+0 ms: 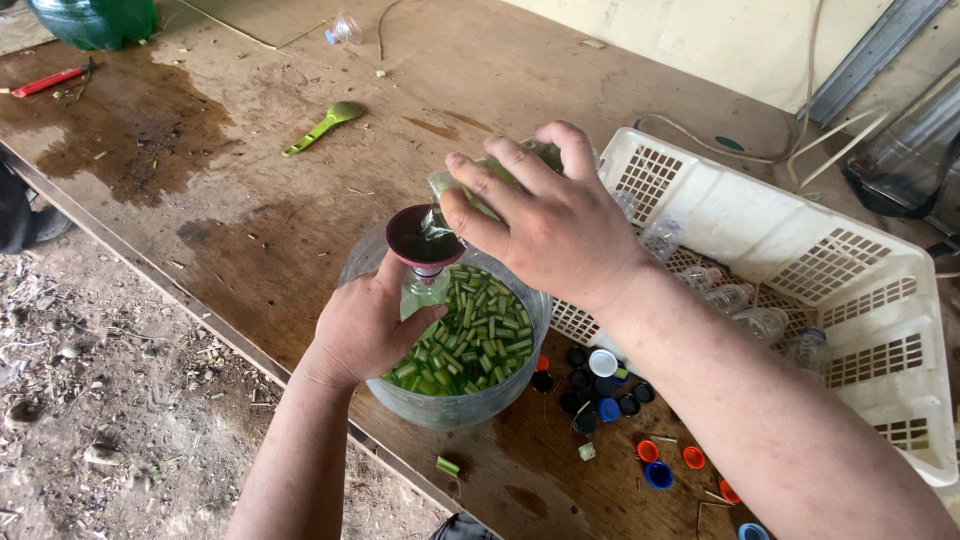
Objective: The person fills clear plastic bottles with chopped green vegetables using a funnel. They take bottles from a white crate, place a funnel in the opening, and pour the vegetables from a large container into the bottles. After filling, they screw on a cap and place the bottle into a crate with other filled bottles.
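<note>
Right hand (545, 225) fingers (480, 168) wrap tilted bottle (470, 180).

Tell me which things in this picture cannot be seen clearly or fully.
- Head view: the small bottle under the dark red funnel; the left hand covers most of it.
- The container tipped over the funnel; the right hand hides most of it.
- The green bottle is cut off by the top edge.
- The clear bottles in the white basket: the right forearm covers some.
</note>
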